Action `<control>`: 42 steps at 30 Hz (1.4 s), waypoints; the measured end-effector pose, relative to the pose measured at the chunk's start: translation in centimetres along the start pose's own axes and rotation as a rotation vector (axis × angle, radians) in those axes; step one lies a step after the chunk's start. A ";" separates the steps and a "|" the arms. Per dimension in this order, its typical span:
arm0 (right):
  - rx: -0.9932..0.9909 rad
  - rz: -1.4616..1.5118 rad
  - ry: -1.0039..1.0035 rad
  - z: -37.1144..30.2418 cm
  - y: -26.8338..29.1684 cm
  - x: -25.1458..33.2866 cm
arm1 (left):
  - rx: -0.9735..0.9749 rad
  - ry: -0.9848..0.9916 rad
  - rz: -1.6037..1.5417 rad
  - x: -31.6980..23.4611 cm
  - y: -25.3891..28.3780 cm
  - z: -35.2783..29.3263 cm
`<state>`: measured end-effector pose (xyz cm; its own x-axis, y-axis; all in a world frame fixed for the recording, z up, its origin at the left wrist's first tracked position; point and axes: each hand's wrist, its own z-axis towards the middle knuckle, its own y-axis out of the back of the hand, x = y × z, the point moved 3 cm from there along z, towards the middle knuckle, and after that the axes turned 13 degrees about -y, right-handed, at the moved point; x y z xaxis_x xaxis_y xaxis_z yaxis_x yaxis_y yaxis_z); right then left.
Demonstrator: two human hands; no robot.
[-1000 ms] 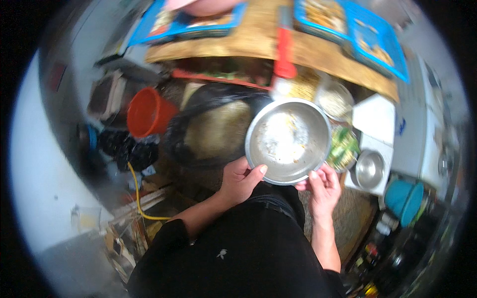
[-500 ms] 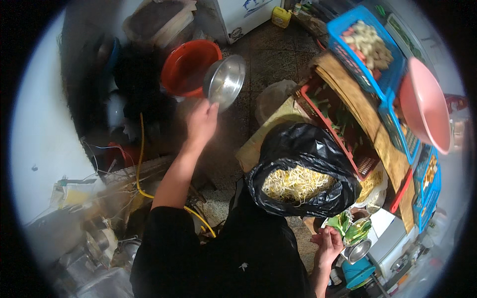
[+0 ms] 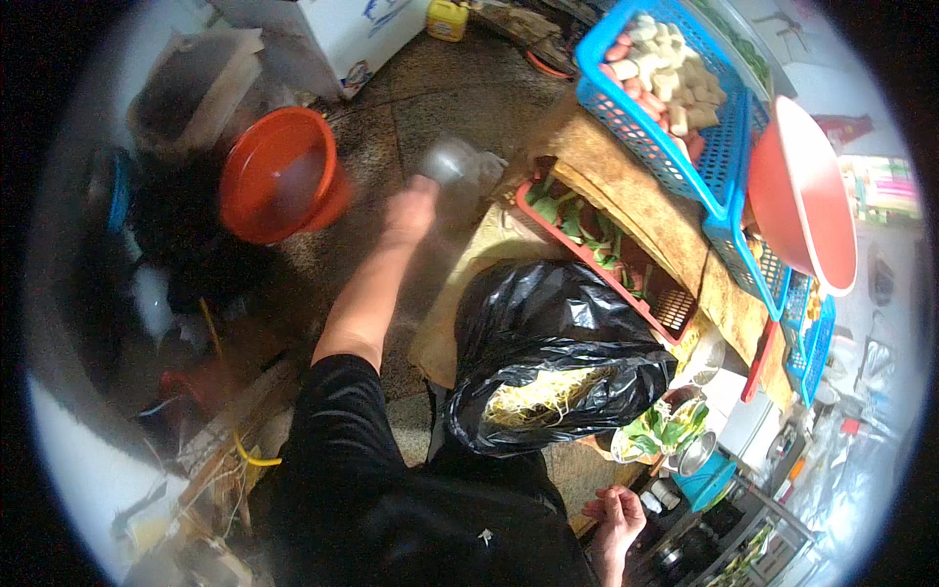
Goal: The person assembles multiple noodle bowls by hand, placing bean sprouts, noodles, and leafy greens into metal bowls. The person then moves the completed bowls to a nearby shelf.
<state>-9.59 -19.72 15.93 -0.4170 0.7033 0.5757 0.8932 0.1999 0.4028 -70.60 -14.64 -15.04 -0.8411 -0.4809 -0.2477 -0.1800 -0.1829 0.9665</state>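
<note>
Metal bowl (image 3: 449,158) farther from red bucket (image 3: 278,174), left hand (image 3: 409,209), grip clamped on it; right hand (image 3: 617,519), grip unclear.

kitchen | bean sprouts (image 3: 541,395) | leafy greens (image 3: 669,430) | food (image 3: 670,70) in blue basket (image 3: 653,155)

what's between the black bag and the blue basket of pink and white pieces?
Head view: a red crate with green leaves, then a brown board.
</note>
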 end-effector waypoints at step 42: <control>-0.479 1.061 -0.051 -7.8 20.3 -31.0 | 0.804 -0.724 -1.309 -58.5 16.2 -35.8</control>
<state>20.18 -42.82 11.84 0.5184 0.3920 0.7600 0.6304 -0.7757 -0.0299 -6.03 -20.12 12.70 0.0669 0.1310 -0.9891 -0.8942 0.4477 -0.0012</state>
